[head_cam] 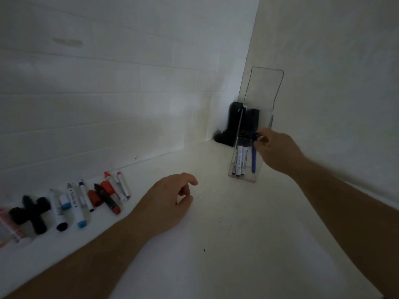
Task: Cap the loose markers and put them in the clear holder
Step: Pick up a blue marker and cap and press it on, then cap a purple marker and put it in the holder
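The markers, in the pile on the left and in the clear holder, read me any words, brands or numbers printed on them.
None can be read for certain.
Light blue capped marker in the loose pile: dark print along its white barrel, too blurred to read.
White markers in the clear holder: small dark print, too small to read.
Blue marker gripped by the right hand: no print visible.

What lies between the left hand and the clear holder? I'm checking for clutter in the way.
Nothing: the head view shows bare white tabletop between the left hand and the clear holder.
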A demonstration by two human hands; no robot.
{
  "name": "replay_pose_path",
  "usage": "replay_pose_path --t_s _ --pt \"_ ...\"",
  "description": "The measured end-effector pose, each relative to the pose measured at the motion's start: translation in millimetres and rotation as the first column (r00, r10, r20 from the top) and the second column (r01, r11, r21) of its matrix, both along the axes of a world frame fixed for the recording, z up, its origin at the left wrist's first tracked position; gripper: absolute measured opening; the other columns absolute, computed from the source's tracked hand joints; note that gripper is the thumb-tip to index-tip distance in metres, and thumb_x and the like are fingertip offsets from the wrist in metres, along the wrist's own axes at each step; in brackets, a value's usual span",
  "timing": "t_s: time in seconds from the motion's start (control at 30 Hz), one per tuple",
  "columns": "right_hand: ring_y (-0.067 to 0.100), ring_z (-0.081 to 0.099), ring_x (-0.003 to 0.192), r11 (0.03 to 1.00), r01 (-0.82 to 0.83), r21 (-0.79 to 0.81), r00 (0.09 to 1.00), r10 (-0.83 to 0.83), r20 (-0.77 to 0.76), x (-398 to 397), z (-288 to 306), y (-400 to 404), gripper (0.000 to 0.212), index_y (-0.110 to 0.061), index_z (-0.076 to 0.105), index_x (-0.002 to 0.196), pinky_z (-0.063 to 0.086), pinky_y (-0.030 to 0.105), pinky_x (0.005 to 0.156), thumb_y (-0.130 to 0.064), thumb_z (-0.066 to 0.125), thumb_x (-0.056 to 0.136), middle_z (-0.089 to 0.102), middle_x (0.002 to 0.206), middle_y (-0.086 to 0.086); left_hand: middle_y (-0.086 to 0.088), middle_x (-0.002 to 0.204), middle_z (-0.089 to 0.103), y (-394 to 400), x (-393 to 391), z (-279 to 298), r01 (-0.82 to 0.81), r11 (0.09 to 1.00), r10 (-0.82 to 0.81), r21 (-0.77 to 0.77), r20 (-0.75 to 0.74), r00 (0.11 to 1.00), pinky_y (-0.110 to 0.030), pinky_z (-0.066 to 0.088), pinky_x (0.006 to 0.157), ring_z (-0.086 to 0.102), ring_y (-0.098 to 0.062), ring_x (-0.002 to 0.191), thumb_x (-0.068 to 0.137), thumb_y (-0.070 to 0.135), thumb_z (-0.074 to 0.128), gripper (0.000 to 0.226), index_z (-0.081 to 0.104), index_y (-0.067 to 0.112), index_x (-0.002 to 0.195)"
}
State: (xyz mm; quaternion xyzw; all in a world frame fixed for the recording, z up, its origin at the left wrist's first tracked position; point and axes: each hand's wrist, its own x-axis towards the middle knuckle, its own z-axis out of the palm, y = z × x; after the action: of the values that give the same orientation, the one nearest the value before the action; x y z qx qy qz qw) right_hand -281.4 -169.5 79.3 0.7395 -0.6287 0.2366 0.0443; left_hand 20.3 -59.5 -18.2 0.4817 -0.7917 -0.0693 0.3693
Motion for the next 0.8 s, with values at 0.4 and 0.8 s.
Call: replay_pose_path --t_s 0.4,0.8 --pt "0.029 0.055 0.105 0.908 -0.211 -0.361 0.966 0.250 0.064 80.9 -22.2 45.1 0.032 -0.023 0.067 0.117 0.045 0.043 0.093 -0.016 0.057 0.088 0.060 0.112 0.004 0.008 0.082 0.069 6.6 8.1 26.1 -0.106 0.928 0.045 -0.356 -0.174 0.984 -0.020 0.047 0.077 0.062 -0.006 0.077 0.079 0.009 0.069 0.014 0.075 0.019 0.086" --pt "0.029 0.049 0.116 0.671 -0.677 0.301 0.691 0.721 -0.053 255.2 -76.5 63.2 0.061 -0.030 0.058 0.124 0.039 0.046 0.100 -0.064 0.013 0.101 0.058 0.123 0.005 0.012 0.087 0.069 25.5 131.1 66.2 -0.584 0.801 0.596 0.132 -0.274 0.755 -0.026 0.054 0.069 0.065 -0.007 0.077 0.090 0.021 0.061 0.017 0.072 0.033 0.093"
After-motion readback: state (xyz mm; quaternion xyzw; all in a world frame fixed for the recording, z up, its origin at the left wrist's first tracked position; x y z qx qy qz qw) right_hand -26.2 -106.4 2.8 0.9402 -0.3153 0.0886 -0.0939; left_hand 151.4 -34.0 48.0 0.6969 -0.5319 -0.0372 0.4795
